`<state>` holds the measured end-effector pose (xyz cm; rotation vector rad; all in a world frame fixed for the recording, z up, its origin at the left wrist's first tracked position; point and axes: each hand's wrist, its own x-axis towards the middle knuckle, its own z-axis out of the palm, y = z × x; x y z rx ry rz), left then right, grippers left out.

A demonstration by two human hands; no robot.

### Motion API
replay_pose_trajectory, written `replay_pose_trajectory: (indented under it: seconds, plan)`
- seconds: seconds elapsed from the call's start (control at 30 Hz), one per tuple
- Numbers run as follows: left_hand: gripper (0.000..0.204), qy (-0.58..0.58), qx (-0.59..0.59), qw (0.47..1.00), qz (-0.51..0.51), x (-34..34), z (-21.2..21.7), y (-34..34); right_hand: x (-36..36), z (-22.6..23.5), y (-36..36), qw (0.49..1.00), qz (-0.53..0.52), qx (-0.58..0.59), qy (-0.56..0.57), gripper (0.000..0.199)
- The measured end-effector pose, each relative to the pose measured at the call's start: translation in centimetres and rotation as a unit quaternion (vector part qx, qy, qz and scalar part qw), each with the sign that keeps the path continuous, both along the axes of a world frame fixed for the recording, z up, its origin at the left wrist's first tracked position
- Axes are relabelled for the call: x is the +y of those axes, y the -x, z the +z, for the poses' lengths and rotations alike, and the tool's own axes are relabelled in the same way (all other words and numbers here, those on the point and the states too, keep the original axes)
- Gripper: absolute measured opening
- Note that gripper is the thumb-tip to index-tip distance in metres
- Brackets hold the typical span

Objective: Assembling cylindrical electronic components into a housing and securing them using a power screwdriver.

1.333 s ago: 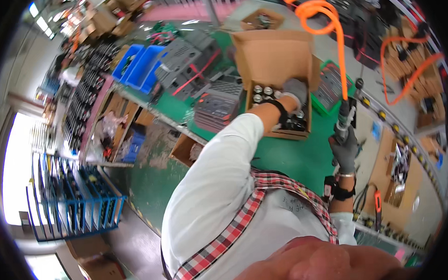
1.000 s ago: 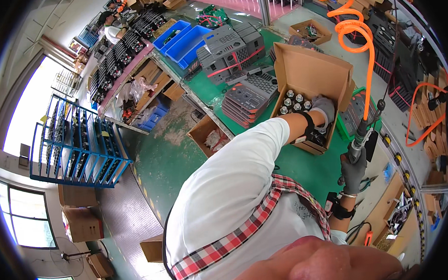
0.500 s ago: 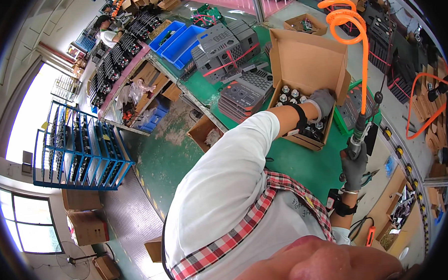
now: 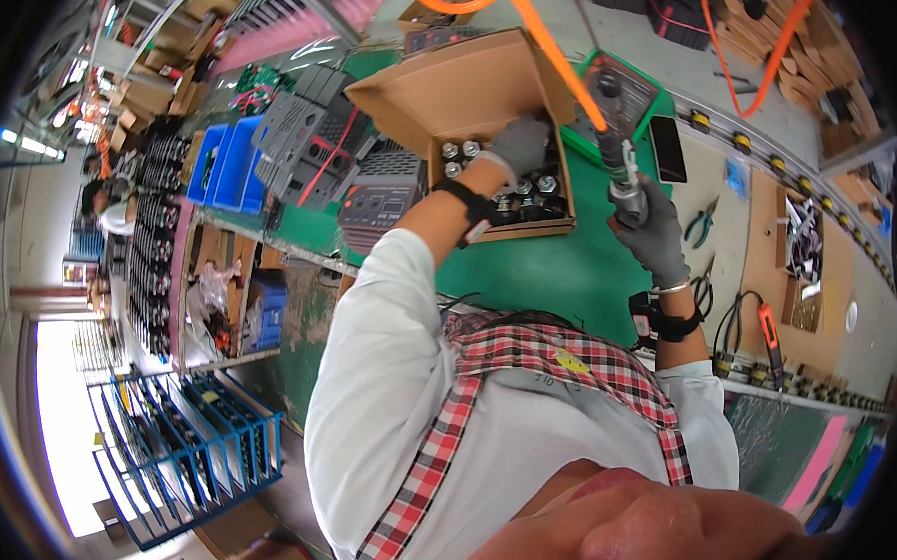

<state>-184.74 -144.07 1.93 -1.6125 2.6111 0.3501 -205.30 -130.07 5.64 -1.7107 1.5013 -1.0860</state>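
My left hand [image 4: 519, 147], in a grey glove, reaches into an open cardboard box [image 4: 521, 229]. Several black parts with silver metal tops [image 4: 546, 185] stand in the box around it. Its fingertips are hidden, so what they touch does not show. To the right of the box, my gloved right hand [image 4: 655, 233] is wrapped round the lower end of an air screwdriver [image 4: 622, 167], which stands nearly upright. An orange coiled hose [image 4: 559, 60] runs up from the driver. Behind the driver, a grey panel lies in a green tray [image 4: 661, 101].
Stacked grey panels [image 4: 380, 198] and bundled grey housings [image 4: 312, 136] lie left of the box, with blue bins [image 4: 238, 169] beyond. On the right are a black phone [image 4: 668, 150], pliers [image 4: 703, 224], a roller rail [image 4: 741, 141] and an orange-handled tool [image 4: 768, 326].
The whole view has swung, shifting the box and bench leftward and up in the picture. My left hand stays in the box, and my right hand still grips the air screwdriver.
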Motion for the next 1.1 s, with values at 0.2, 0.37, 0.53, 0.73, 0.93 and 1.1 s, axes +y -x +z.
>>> replay_pose_trajectory:
  seconds: [0.2, 0.37, 0.53, 0.73, 0.93, 1.1]
  plan:
    - [0.03, 0.079, -0.101, 0.989, -0.07, 2.3, 0.7, -2.2, -0.1, 0.5, -0.3, 0.999, -0.02, 0.025, 0.029, 0.051]
    - [0.033, 0.024, -0.088, 0.995, -0.03, 2.4, 0.5, -1.0, -0.4, 0.6, -0.8, 1.0, 0.0, -0.001, -0.006, 0.052]
    - [0.042, 0.027, -0.044, 0.996, -0.067, 2.1, 1.7, -1.7, 0.0, 0.6, -0.7, 0.999, -0.017, 0.036, 0.017, 0.053]
    - [0.027, 0.017, -0.052, 0.988, -0.142, 2.0, 3.7, -1.1, -0.2, 0.8, -0.4, 1.0, -0.022, 0.017, 0.011, 0.054]
    - [0.02, 0.011, -0.114, 0.982, -0.149, 1.1, 3.5, 1.1, -0.2, 0.7, -1.0, 0.999, -0.021, 0.017, 0.018, 0.052]
    - [0.025, 0.005, -0.095, 0.989, -0.112, 0.9, 2.2, -0.8, 0.0, 0.6, -0.8, 1.0, -0.012, 0.004, -0.005, 0.051]
